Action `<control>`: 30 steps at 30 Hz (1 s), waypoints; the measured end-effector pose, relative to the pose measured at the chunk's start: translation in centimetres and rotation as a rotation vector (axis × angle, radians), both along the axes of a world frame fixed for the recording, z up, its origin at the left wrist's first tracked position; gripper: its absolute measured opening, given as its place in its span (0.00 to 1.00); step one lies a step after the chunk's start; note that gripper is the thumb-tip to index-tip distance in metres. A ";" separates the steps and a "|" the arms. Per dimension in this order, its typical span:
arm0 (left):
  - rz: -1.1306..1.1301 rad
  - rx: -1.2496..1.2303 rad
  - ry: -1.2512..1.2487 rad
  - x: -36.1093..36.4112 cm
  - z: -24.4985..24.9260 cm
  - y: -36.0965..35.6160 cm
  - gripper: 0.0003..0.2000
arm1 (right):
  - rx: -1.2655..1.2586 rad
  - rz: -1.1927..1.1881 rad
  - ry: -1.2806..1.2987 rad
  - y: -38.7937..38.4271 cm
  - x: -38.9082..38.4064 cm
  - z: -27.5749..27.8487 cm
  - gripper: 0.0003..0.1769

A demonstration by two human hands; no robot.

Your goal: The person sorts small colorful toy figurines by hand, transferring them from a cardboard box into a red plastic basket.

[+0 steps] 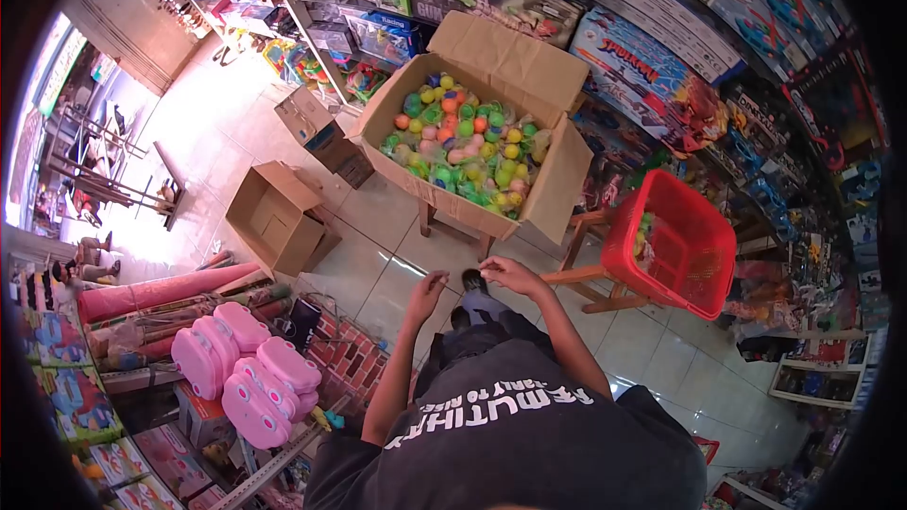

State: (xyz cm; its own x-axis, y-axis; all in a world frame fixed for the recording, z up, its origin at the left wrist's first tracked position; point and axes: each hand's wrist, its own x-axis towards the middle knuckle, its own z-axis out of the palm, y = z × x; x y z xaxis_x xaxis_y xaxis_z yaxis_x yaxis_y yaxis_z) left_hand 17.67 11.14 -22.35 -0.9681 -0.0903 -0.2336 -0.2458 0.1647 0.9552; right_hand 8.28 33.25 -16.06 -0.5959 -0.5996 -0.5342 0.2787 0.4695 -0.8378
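- Atop wooden legs [427, 217] sits a big cardboard box [444, 196], flaps spread wide, heaped with small coloured balls [463, 137]: yellow, green, orange and pink, many in what looks like green netting.
- Near the box, apart from it, the person's left hand [430, 295] hangs in the air above the tiled floor [373, 279]. Its fingers are bent with the tips drawn close; I cannot tell whether they have hold of anything.
- Level with it, the right hand [513, 274] is raised too, not touching the box. Its fingers fold in toward the thumb, and what is pinched there, if anything, I cannot make out.
- Right of the box, a red basket [694, 241] rests on a wooden stool [576, 276], a few small items, partly green, showing inside.
- Left of the box, a second open carton [274, 217] stands on the floor near a smaller box [307, 118].
- Nearer the person, pink rounded cases [260, 387] are piled beside a long pink roll [161, 295].
- Behind it all, boxed toys line the wall, one a Spider-Man box [652, 76].
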 end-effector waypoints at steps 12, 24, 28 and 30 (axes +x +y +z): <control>0.027 -0.099 0.250 -17.1 14.1 -5.9 0.10 | -0.390 -0.218 0.037 -8.9 -15.6 6.2 0.13; -0.120 -0.544 0.191 -32.4 7.9 -10.7 0.15 | 0.113 -0.149 0.888 -18.2 -28.0 0.6 0.26; -0.128 -0.472 0.227 -32.9 6.5 -11.4 0.15 | 0.421 -0.065 1.027 -19.4 -28.0 -0.3 0.27; -0.124 -0.442 0.236 -33.1 6.3 -11.6 0.14 | 0.309 -0.126 1.032 -19.2 -27.9 -0.7 0.27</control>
